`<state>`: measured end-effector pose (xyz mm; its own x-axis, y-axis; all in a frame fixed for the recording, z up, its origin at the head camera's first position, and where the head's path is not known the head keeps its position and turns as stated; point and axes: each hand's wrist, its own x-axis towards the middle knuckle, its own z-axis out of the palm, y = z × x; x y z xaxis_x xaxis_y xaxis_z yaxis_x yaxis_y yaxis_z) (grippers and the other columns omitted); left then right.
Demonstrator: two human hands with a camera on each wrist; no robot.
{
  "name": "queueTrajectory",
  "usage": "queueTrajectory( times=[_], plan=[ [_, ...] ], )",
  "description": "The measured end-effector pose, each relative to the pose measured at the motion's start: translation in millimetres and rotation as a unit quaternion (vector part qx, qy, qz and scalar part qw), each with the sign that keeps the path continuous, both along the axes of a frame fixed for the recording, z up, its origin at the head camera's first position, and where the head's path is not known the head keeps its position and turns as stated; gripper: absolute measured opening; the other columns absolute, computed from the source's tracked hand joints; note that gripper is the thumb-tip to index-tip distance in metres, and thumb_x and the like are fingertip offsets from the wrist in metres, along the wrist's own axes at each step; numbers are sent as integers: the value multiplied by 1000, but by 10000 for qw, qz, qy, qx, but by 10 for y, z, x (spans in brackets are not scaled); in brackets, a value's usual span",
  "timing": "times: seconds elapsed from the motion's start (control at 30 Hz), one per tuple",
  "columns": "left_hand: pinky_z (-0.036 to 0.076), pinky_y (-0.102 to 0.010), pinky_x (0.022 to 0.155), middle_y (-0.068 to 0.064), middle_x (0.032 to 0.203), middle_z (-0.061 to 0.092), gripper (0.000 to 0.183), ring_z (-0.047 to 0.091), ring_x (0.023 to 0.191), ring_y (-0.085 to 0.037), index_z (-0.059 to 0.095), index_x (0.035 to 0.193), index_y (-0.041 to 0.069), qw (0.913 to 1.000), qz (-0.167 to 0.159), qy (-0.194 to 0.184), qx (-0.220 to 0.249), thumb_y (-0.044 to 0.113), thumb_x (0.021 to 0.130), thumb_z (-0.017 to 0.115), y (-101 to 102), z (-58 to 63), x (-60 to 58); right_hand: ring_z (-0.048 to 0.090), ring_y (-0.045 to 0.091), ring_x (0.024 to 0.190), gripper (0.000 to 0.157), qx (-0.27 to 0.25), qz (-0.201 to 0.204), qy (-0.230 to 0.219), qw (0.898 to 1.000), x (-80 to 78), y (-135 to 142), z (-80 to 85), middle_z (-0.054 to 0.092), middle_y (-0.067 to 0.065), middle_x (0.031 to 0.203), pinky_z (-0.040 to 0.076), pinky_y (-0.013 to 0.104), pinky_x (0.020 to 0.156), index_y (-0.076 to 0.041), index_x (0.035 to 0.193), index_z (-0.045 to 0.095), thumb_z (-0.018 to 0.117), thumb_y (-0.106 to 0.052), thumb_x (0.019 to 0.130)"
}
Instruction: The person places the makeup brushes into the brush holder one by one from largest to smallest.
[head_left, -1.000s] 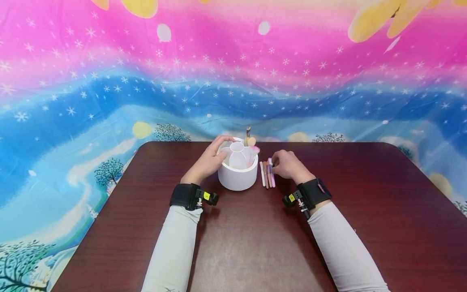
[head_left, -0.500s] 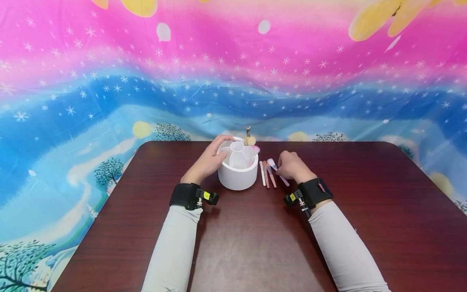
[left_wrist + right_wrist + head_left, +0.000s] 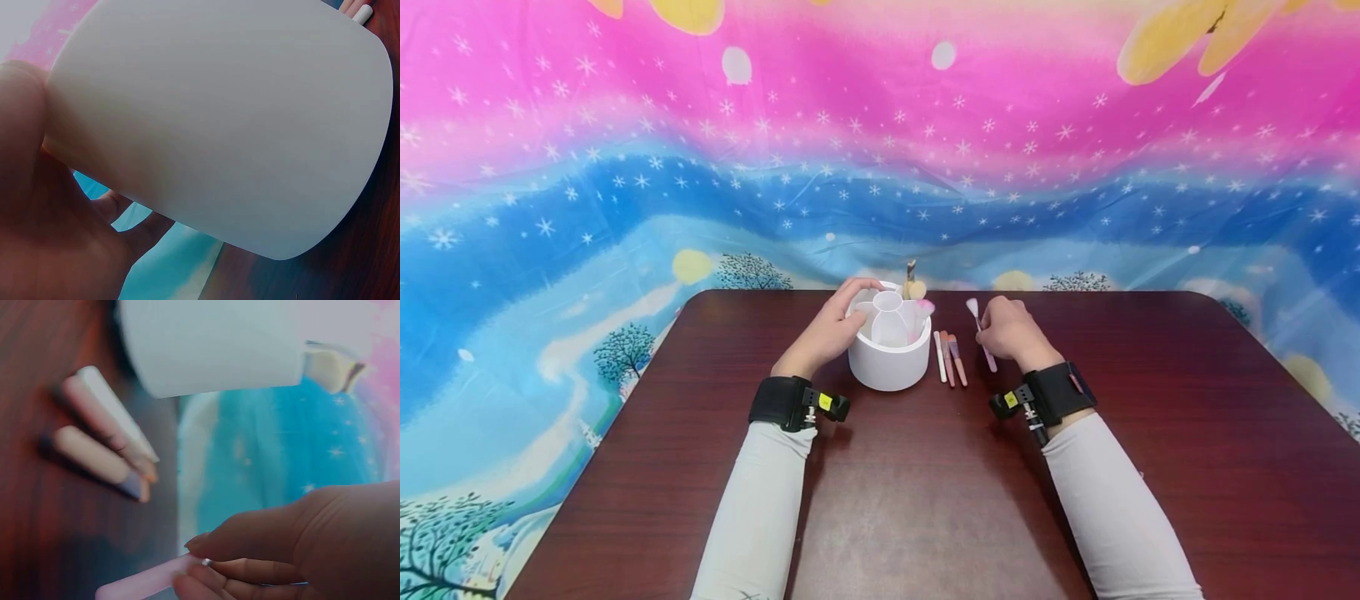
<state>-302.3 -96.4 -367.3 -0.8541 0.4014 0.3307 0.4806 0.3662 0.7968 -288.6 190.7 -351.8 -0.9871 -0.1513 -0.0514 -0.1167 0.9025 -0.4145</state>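
My left hand [image 3: 820,336] grips a round white divided brush holder [image 3: 889,368] at its left side, thumb over the near rim. A pink-tipped makeup brush [image 3: 924,308] and tan-tipped brushes [image 3: 916,289] stand in its right and back compartments. To the right of the holder, my right hand [image 3: 1013,332] pinches a makeup brush [image 3: 991,361] with a pale pink handle and a white head that points away from me. The right wrist view shows this handle [image 3: 140,579] between thumb and fingers. The left wrist view is mostly filled by the holder's smooth wall [image 3: 237,125].
Three short makeup brushes [image 3: 957,362], one white-handled and two pinkish, lie side by side between the holder and my right hand. The dark red wooden table [image 3: 895,492] ends at a colourful printed cloth [image 3: 880,200] behind.
My right hand has drawn the white-headed brush away from the row, to the right and slightly up, its head now tipped away. The left hand and holder have stayed in place.
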Motion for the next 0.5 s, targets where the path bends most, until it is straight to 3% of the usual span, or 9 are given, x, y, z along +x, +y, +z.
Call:
queueTrajectory(
  times=[0.1,0.2,0.3,0.5],
  plan=[
    [25,-50,103,10,135,39,40,26,127,-7,51,120,27,10000,12,7,0,4,88,43,-4,0,3,27,17,48,39,-165,15,342,9993,28,-9,91,22,-2,52,30,32,51,-13,53,36,57,-9,86],
    [26,-50,103,9,135,39,39,27,127,-8,51,120,26,10000,-6,-7,8,4,88,43,-8,9,13,42,18,54,23,-464,119,549,9973,60,-34,186,42,2,57,38,32,54,-7,64,51,58,-8,86],
    [26,-51,103,7,136,38,39,27,127,-10,51,121,24,10000,-34,-34,-12,3,89,43,-9,33,33,55,21,65,6,-805,266,734,9937,96,-72,276,60,10,76,47,35,59,0,85,61,61,-6,85],
    [25,-53,103,-5,138,38,38,27,128,-18,50,124,11,9998,-146,-138,46,-3,89,42,12,230,211,59,21,76,12,-1247,318,1492,9804,197,-180,450,66,11,84,49,39,70,-1,93,66,65,-8,83]
  ],
)
